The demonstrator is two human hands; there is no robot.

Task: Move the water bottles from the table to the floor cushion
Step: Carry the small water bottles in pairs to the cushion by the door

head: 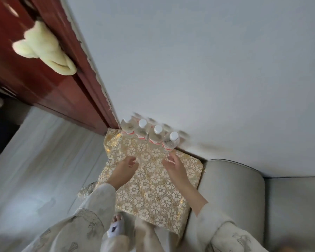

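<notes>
Though unheld, bottle [168, 142] touching right hand [174, 165].

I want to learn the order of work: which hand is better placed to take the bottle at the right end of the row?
Probably the right hand: its fingertips reach the base of the rightmost bottle. The left hand hovers over the gold-patterned cloth, away from the bottles.

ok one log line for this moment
phase: placing | right hand: fingertips at rightmost clear plastic water bottle, grip unclear | left hand: open, holds nothing | four bottles upright on gold patterned cushion by wall
</notes>
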